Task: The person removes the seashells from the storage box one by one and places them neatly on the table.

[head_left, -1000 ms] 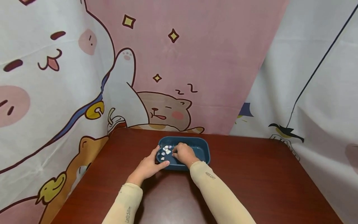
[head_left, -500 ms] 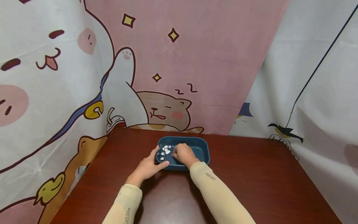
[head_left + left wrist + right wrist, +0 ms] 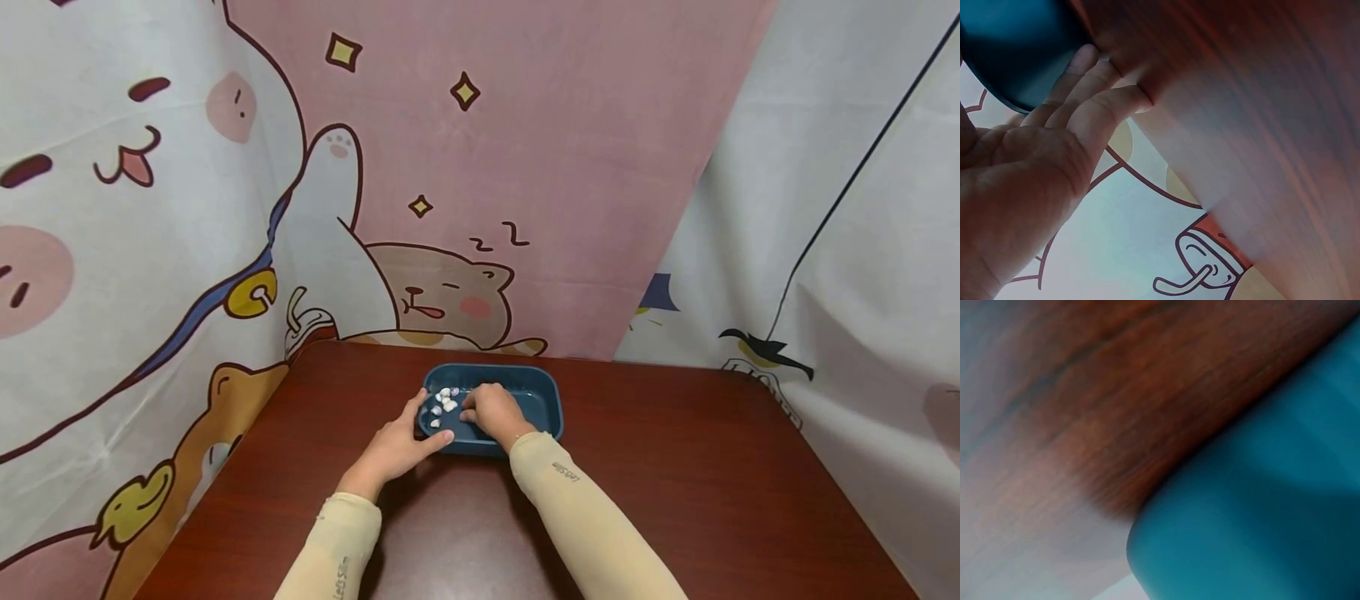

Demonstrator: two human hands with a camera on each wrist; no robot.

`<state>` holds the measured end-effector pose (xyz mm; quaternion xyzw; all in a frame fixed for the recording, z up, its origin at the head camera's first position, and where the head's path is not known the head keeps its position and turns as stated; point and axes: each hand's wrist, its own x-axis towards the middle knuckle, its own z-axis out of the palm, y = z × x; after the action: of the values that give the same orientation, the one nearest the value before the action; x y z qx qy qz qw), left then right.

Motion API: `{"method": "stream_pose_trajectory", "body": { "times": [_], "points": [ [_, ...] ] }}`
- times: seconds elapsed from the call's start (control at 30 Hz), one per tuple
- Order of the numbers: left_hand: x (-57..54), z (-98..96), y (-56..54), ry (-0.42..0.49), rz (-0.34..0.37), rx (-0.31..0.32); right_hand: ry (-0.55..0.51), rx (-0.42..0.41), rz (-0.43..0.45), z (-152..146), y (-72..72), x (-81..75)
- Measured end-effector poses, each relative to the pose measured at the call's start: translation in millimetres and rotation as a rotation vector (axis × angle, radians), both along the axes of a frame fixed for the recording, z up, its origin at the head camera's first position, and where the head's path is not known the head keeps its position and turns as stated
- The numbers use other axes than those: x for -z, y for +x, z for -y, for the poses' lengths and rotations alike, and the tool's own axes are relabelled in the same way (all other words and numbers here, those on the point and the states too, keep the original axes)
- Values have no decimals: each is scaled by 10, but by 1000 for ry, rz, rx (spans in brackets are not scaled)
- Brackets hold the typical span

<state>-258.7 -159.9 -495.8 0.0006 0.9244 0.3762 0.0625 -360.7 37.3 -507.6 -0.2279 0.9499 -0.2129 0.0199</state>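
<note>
A dark blue rectangular tray (image 3: 536, 382) stands on the table. Several small white and pale purple pieces (image 3: 449, 406), shell-like in shape, lie in its left end. My left hand (image 3: 397, 446) is spread at the tray's near left corner, thumb at the front rim and fingers along the left side. In the left wrist view those fingers (image 3: 1094, 103) reach nearly straight beside the tray's wall. Inside the tray, my right hand (image 3: 497, 412) is low with its fingers bent, just right of the pieces. I cannot tell whether its hidden fingertips pinch one.
The tray sits toward the back of a reddish-brown wooden table (image 3: 675, 483). A cloth printed with cartoon animals (image 3: 450, 300) hangs along the back and both sides. In the right wrist view, the tray's blue wall (image 3: 1241, 519) fills the lower right.
The head view has shifted very slightly. Both hands keep nearly the same places at the tray, and the small pieces look unmoved.
</note>
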Motion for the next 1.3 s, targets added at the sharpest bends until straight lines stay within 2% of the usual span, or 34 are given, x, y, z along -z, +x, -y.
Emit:
{"method": "stream_pose_trajectory", "body": {
  "times": [0.23, 0.33, 0.6, 0.93, 1.3],
  "points": [
    [-25, -10, 15, 5, 3, -5, -8, 71, 48, 8, -13, 2],
    [-39, -10, 24, 8, 5, -5, -8, 83, 42, 11, -18, 5],
    [-22, 2, 26, 13, 4, -1, -10, 57, -9, 4, -2, 5],
    [-2, 5, 26, 14, 1, 2, 16, 49, 30, 13, 15, 5],
    [-15, 2, 23, 4, -3, -2, 11, 28, 29, 9, -6, 35]
  ]
}}
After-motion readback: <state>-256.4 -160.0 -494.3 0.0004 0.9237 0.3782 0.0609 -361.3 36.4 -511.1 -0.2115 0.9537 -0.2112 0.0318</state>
